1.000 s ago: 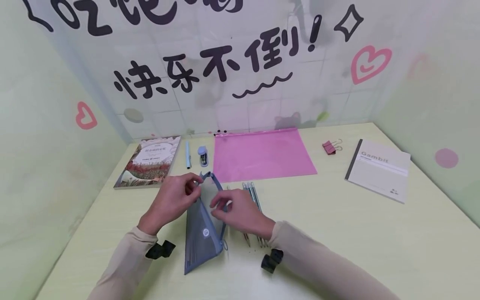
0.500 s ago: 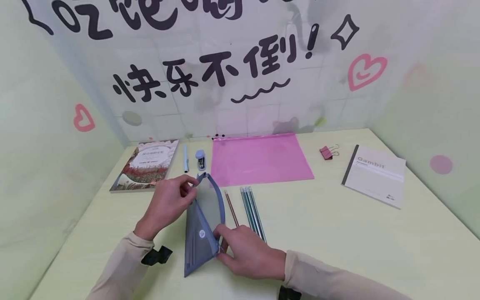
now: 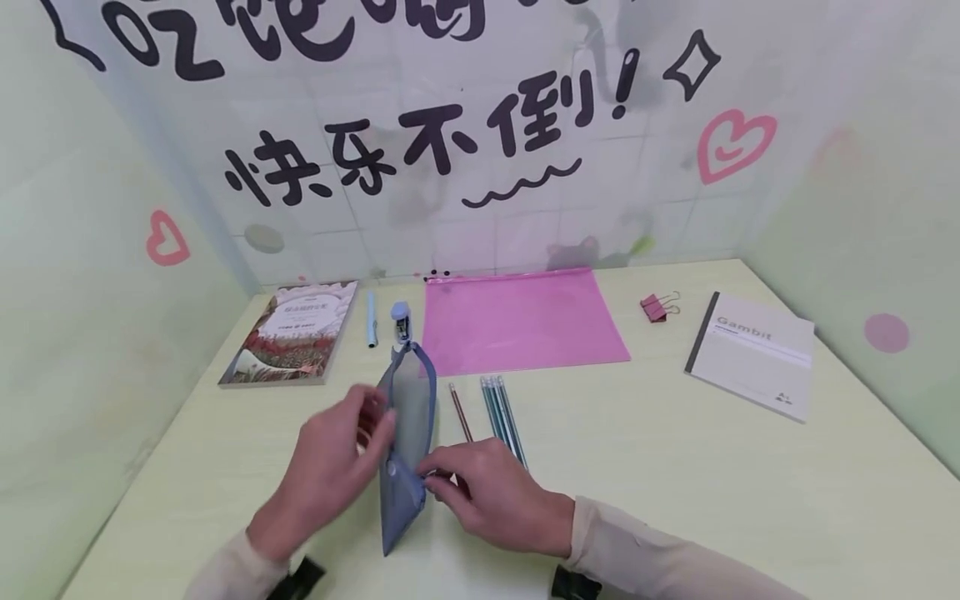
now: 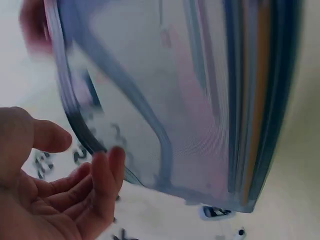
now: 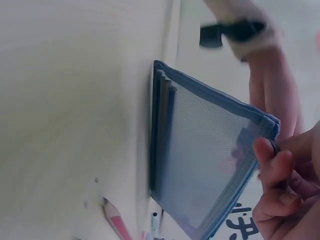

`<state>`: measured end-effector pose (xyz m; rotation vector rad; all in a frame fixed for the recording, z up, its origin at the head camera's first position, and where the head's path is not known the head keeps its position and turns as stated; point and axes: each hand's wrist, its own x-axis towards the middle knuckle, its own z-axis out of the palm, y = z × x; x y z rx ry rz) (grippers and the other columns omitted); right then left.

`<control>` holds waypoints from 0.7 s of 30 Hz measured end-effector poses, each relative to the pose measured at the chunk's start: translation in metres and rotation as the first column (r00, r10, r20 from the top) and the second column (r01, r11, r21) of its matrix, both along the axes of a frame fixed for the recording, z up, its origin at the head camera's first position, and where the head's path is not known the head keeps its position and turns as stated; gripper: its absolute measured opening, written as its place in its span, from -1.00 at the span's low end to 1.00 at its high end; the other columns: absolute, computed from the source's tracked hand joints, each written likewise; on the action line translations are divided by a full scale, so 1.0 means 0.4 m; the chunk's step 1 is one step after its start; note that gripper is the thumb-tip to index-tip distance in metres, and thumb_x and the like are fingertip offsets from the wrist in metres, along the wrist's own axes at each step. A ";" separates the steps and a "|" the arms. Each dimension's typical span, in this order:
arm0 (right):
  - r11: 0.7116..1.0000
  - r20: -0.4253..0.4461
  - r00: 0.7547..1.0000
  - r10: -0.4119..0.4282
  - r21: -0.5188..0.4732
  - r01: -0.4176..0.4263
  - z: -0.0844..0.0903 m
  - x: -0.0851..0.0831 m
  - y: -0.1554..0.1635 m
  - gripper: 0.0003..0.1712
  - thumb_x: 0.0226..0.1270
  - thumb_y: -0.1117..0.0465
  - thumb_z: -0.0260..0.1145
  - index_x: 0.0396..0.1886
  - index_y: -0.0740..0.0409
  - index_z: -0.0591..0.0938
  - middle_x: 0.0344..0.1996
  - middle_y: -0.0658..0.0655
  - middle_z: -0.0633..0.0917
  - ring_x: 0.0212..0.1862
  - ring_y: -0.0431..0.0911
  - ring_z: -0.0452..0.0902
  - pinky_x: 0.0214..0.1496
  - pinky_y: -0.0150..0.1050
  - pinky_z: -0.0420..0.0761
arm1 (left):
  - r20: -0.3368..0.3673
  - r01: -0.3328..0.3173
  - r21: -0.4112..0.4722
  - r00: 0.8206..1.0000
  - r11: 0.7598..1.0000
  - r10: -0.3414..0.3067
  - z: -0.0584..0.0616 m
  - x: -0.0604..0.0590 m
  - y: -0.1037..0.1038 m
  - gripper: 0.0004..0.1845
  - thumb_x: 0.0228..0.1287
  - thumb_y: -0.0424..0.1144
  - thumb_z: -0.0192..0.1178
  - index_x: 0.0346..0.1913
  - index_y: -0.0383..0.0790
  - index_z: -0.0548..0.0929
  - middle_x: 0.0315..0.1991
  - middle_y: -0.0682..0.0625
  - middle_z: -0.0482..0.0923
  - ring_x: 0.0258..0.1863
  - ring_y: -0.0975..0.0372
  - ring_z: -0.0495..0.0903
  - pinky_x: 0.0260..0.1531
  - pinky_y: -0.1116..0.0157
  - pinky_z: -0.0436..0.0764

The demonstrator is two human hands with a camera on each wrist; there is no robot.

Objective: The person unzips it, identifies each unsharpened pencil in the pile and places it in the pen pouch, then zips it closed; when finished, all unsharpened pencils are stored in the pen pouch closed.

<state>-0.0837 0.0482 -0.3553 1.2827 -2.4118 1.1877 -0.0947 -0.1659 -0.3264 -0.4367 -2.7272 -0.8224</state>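
Note:
A blue mesh zipper pouch stands on its lower edge on the table, its zippered mouth parted at the top. My right hand pinches the near end of its zipper edge; in the right wrist view fingers and thumb meet at that corner. My left hand is beside the pouch's left side, a little blurred. In the left wrist view its thumb and fingers are apart, with nothing between them. Several pencil-like sticks show through the mesh along the pouch's bottom.
Right of the pouch lie a dark red pencil and several teal pencils. Behind are a book, a light blue pen, a small blue-capped container, a pink folder, a binder clip and a notebook.
My right hand has moved from above the pouch's mouth to its near end and pinches there. My left hand has let go of the far edge and come nearer. The mouth has narrowed.

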 end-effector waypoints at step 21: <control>0.994 -0.301 0.949 0.089 0.087 -0.065 0.042 -0.035 -0.016 -0.87 0.29 0.33 0.40 -0.20 0.08 0.78 -0.32 -0.06 0.81 -0.28 -0.35 0.73 -0.14 -0.66 0.57 | -0.593 -0.075 -0.282 0.797 0.956 -0.113 -0.077 0.205 0.057 -0.44 0.57 -0.03 -0.22 -0.49 -0.16 0.67 -0.68 0.15 0.57 -0.74 0.45 0.40 -0.73 0.56 0.37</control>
